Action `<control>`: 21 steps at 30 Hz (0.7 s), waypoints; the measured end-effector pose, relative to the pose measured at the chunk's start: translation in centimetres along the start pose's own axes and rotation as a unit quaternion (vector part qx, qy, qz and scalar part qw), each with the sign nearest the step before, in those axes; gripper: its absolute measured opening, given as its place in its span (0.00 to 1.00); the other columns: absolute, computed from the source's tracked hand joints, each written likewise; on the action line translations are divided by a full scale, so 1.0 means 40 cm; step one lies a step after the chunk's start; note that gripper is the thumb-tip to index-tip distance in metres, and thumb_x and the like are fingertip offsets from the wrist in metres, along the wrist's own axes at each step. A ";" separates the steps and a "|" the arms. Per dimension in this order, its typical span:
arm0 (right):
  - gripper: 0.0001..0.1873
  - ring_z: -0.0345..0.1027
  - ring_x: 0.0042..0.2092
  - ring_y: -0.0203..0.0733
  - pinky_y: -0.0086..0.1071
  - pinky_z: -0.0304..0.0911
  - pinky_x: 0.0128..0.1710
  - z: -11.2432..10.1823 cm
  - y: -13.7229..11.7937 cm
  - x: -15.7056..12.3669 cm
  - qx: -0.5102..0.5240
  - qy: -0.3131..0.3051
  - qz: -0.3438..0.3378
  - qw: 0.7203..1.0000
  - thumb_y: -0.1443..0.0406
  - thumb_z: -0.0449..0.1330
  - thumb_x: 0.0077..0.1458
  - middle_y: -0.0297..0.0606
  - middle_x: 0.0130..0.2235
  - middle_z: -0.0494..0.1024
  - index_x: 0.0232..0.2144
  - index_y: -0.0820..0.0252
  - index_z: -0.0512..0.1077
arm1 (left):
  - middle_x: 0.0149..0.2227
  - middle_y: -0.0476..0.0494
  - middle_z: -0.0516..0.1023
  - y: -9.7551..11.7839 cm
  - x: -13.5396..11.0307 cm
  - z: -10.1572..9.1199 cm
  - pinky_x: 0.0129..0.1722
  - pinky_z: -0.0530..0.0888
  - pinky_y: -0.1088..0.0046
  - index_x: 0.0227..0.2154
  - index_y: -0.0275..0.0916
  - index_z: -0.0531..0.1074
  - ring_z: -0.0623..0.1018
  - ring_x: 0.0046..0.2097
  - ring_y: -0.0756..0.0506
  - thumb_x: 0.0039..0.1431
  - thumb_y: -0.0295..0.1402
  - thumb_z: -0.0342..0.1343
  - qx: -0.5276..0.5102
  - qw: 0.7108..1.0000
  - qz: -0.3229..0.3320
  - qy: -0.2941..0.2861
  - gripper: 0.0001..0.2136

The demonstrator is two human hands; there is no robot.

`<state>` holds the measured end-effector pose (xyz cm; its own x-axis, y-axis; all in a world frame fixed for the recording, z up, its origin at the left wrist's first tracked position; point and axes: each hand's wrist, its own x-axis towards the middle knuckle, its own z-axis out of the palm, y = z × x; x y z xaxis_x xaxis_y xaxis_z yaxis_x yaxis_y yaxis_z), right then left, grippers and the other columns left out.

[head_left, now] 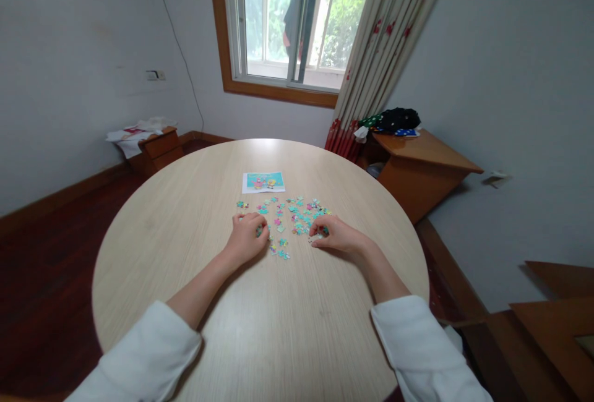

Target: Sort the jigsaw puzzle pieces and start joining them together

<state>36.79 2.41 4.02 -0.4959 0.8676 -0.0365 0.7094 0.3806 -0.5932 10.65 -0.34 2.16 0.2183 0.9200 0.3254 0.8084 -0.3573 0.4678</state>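
Observation:
Many small jigsaw puzzle pieces (302, 227), mostly teal with some pink and yellow, lie scattered in the middle of the round table (278, 340). My left hand (248, 235) is at the left side of the pieces, its fingers curled down with a bit of a teal piece showing between them; its fingertips are partly hidden. At the right edge of the thickest cluster, my right hand (338, 233) rests low, thumb and forefinger apart over the pieces. Beyond them lies a printed picture sheet (263, 182) with a teal background and cartoon figures.
A window (288, 25) with a patterned curtain (375, 43) is behind the table, and a person (293, 21) stands outside. Cloths lie on a tilted wooden cabinet (417, 167) at the right. A small wooden stand (161, 151) is at the left.

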 end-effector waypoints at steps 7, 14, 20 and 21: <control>0.02 0.62 0.29 0.33 0.27 0.56 0.31 0.040 -0.022 0.018 0.080 0.039 -0.029 0.996 0.69 0.60 0.46 0.31 0.25 0.71 0.25 0.62 0.74 | 0.54 0.38 0.74 0.018 -0.012 -0.009 0.59 0.51 0.43 0.44 0.41 0.74 0.69 0.56 0.38 0.60 0.31 0.46 0.004 0.987 0.112 -0.113 0.13; 0.03 0.63 0.29 0.33 0.27 0.58 0.32 0.056 -0.052 0.025 0.070 0.032 -0.082 0.994 0.71 0.64 0.45 0.32 0.25 0.72 0.22 0.61 0.74 | 0.52 0.38 0.75 0.016 -0.013 -0.004 0.61 0.48 0.40 0.43 0.41 0.75 0.72 0.55 0.38 0.61 0.30 0.46 0.044 0.984 0.118 -0.125 0.13; 0.03 0.64 0.28 0.34 0.27 0.58 0.30 0.049 -0.050 0.019 0.106 -0.011 -0.055 0.993 0.67 0.64 0.45 0.32 0.24 0.74 0.23 0.62 0.76 | 0.52 0.37 0.75 0.015 -0.013 -0.005 0.59 0.49 0.38 0.41 0.40 0.76 0.73 0.53 0.38 0.60 0.28 0.47 0.042 0.986 0.102 -0.121 0.13; 0.03 0.64 0.28 0.34 0.27 0.57 0.29 0.049 -0.051 0.019 0.106 -0.015 -0.057 0.993 0.68 0.64 0.44 0.32 0.24 0.74 0.22 0.62 0.76 | 0.52 0.37 0.75 0.018 -0.013 -0.006 0.59 0.49 0.38 0.41 0.40 0.76 0.73 0.53 0.38 0.60 0.28 0.47 0.043 0.987 0.100 -0.122 0.13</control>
<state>33.98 1.65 3.62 -0.5837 0.8117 0.0189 0.5280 0.3972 -0.7506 10.97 -1.10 2.53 0.4951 0.8473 0.1925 0.7762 -0.5309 0.3401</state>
